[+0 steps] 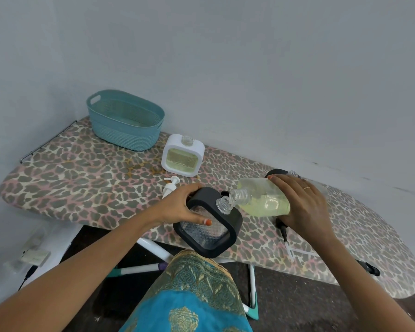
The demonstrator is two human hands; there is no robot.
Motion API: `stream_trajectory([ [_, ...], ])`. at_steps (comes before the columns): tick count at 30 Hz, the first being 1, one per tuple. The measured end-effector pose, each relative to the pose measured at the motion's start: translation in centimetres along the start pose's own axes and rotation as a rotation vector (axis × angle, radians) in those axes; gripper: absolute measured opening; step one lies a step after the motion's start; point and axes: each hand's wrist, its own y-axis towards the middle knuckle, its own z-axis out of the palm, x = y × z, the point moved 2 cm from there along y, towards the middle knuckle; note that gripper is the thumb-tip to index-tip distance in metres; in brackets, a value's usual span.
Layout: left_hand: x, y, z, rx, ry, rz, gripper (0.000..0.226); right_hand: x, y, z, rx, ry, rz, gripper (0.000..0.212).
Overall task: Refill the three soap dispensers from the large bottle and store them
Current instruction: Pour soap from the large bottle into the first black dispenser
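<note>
Sitting at the far left corner of the ironing board (82, 178), a teal basket (122, 137) stands by the wall. Right of it, near the far edge, is an uncapped white dispenser (183, 155), with a white pump (170, 185) lying just in front. At the near edge the left hand (177, 207) grips a tilted black dispenser (235, 224), fingers curled round its frame. The large bottle (264, 200), tipped sideways, meets its neck. The right hand (302, 207) clasps the bottle's rear end.
</note>
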Motion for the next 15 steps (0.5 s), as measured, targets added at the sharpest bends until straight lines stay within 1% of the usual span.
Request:
stream_trajectory([
  [8, 0.2, 0.0, 0.1, -0.016, 0.006, -0.004, 0.051, -0.6, 0.1, -0.1, 0.006, -0.018, 0.003, 0.048],
  [15, 0.2, 0.1, 0.2, -0.028, -0.007, 0.003, 0.052, -1.2, -0.2, 0.1, -0.001, -0.048, -0.019, 0.066],
])
